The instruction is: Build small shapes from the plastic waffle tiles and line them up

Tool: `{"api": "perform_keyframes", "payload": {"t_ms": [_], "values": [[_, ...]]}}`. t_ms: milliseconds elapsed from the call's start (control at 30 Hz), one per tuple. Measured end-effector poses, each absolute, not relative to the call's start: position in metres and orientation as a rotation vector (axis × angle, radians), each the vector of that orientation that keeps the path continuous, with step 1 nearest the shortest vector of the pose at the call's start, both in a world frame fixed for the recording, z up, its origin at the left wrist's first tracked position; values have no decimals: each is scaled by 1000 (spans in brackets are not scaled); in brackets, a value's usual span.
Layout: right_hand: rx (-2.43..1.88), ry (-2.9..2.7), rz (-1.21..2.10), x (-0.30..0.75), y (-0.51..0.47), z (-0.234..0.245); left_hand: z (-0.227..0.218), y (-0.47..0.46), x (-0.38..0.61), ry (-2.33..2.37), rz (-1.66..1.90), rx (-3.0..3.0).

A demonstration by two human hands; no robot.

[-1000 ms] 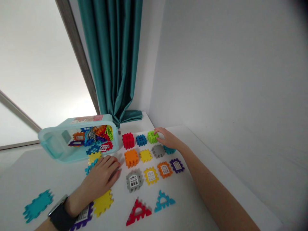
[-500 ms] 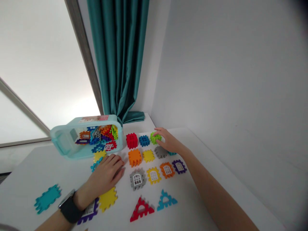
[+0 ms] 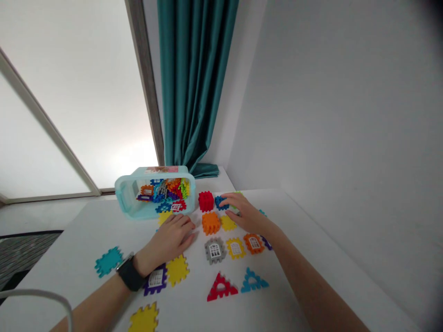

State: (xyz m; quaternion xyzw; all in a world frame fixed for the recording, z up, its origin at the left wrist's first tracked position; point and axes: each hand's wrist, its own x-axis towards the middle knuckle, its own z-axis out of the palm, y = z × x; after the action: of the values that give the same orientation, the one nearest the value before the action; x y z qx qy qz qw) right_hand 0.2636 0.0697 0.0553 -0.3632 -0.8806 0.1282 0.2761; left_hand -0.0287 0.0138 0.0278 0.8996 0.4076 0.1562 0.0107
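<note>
My left hand (image 3: 173, 237) rests on the white table, palm down with fingers loosely spread, beside a yellow piece (image 3: 165, 217) and holding nothing visible. My right hand (image 3: 251, 216) reaches over the rows of toothed plastic building tiles. Its fingertips are at the blue tile stack (image 3: 221, 203), thumb apart from the fingers; whether they touch it is unclear. Left of that stands the red stack (image 3: 206, 201). The orange stack (image 3: 211, 223) and a yellow tile (image 3: 228, 223) are in the row nearer me. Green and grey tiles are mostly hidden by my right hand.
A light-blue bin (image 3: 126, 203) lies on its side, filled with mixed tiles. Window tiles in grey (image 3: 215, 251), yellow (image 3: 236, 248) and orange (image 3: 254, 244) form a row. Nearer are red (image 3: 221, 289) and blue (image 3: 254, 281) triangles. A teal tile (image 3: 108, 262) lies left.
My right hand has moved left from the green tiles to the blue stack. My left hand stays on the table in about the same place. The view has turned left.
</note>
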Motion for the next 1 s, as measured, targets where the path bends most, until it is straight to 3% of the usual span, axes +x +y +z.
{"api": "perform_keyframes", "payload": {"t_ms": [267, 1000], "values": [[-970, -2373, 336, 236, 59, 55, 51, 15, -65, 1409, 436, 2796], [-830, -2620, 403, 128, -8, 42, 29, -55, -145, 1433, 393, 2686]]}}
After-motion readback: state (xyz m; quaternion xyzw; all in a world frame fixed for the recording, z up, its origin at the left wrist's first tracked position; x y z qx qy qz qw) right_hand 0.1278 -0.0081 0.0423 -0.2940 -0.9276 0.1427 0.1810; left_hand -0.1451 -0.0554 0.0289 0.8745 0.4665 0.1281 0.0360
